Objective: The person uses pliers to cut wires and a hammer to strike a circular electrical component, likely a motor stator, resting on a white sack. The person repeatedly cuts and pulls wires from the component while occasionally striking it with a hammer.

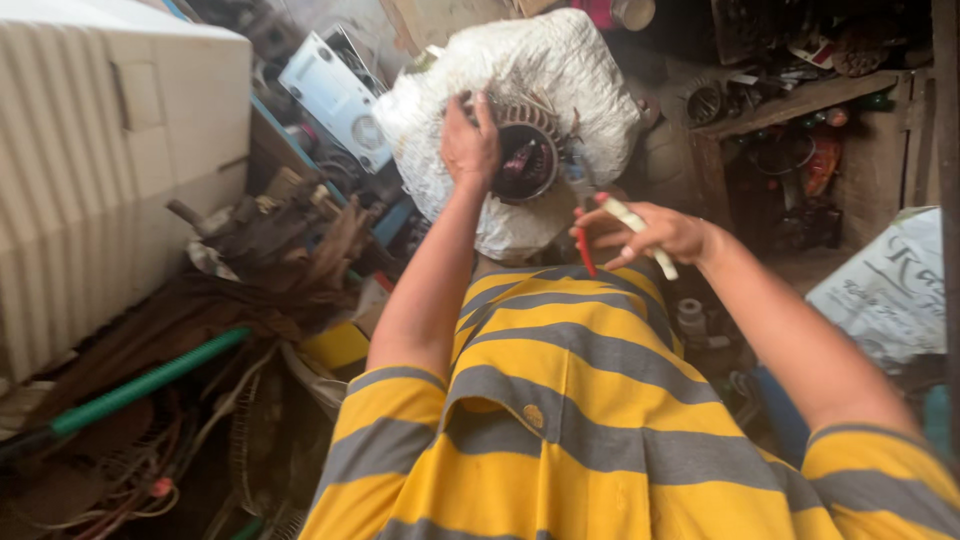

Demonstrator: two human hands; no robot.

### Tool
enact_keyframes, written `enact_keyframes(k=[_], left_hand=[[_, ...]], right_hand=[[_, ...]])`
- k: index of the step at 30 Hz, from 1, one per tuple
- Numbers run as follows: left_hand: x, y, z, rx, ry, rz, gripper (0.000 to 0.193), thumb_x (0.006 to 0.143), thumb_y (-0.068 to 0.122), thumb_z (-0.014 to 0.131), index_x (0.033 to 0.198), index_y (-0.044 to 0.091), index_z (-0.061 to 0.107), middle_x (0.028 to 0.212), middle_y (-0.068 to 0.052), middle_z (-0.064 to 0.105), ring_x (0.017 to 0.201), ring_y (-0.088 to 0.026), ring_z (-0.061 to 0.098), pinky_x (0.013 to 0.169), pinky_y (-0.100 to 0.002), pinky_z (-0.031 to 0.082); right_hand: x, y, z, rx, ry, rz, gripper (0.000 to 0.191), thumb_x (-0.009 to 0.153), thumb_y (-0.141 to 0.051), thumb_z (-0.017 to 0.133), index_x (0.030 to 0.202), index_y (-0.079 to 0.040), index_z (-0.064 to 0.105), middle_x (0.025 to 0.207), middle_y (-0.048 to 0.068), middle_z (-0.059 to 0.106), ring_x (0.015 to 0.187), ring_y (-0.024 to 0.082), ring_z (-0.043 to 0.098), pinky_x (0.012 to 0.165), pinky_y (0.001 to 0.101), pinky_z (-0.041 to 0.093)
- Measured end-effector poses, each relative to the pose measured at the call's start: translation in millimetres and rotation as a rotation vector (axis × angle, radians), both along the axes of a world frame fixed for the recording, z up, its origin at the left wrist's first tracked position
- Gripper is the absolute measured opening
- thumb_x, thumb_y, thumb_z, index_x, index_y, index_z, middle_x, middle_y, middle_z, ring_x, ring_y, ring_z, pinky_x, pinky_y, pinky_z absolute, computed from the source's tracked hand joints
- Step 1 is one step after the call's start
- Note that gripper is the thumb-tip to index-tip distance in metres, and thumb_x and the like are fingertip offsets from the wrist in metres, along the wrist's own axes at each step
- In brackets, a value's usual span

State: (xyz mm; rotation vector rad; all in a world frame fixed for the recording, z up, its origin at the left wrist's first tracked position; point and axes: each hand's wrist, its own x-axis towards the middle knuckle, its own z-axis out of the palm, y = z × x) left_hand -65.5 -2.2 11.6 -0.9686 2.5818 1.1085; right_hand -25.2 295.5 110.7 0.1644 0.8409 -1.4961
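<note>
Against the white sack (560, 60), two hands on a motor stator (527, 155).
Left hand (468, 145) clasps the stator's rim; right hand (655, 232) pinches closed on a cream-handled tool (640, 232) just beside it.

Left hand (470, 145) gripping rim of motor stator (527, 152), held against white sack (520, 60). Right hand (645, 235) closed around red-handled tool (586, 250) and pale strip (640, 232).

I see a round, finned motor core (525, 150) with dark copper windings, held upright against a white sack; a cream-handled tool (640, 232) with a red grip angles below.
</note>
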Motion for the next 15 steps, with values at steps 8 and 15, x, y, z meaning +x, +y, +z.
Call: enact_keyframes(k=[8,15], left_hand=[[11.8,2.8,-13.4,-0.057,0.041,-0.012,0.047,0.102,0.047,0.050,0.130,0.012,0.060,0.118,-0.014,0.073,0.111,-0.035,0.067,0.097,-0.046,0.049],[13.5,9.5,-13.0,-0.050,0.021,0.021,0.047,0.100,0.048,0.051,0.133,0.015,0.059,0.114,-0.011,0.074,0.107,-0.035,0.067,0.096,-0.049,0.047]], right_hand=[[-43.4,-25.6,-26.9,0.035,-0.180,0.280,0.088,0.065,-0.004,0.056,0.152,-0.003,0.042,0.157,0.014,0.044,0.144,0.043,0.045,0.103,0.0538,0.052],[-49.1,-29.2,-45.4,0.070,-0.199,0.233,0.078,0.069,0.000,0.056,0.145,-0.006,0.041,0.147,0.014,0.051,0.138,0.040,0.053,0.098,0.0517,0.054]])
